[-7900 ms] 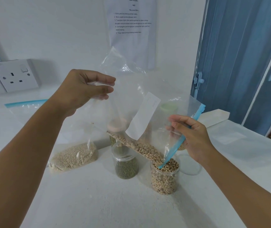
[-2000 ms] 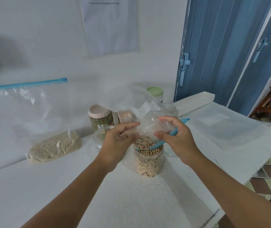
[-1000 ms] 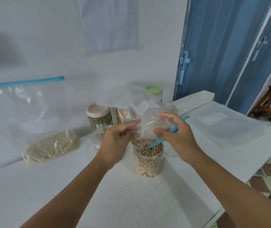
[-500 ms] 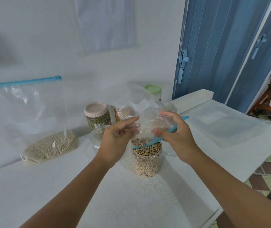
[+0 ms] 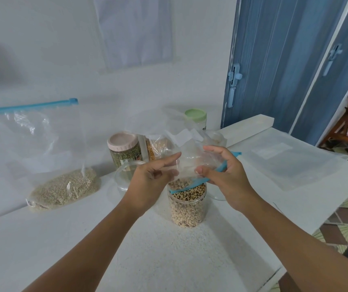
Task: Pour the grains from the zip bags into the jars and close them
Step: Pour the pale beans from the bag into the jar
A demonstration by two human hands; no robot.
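Nearly emptied into bean jar (image 5: 188, 207) — zip bag (image 5: 192, 163) pinched by left hand (image 5: 150, 184) and right hand (image 5: 225, 175) — lidding, grain bag (image 5: 63, 188) left.

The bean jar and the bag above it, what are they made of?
The bean jar looks like clear, smooth plastic, though glass is possible: the beans show straight through its wall. The bag looks like thin, soft, glossy plastic film: it crinkles where the left hand and right hand pinch it.
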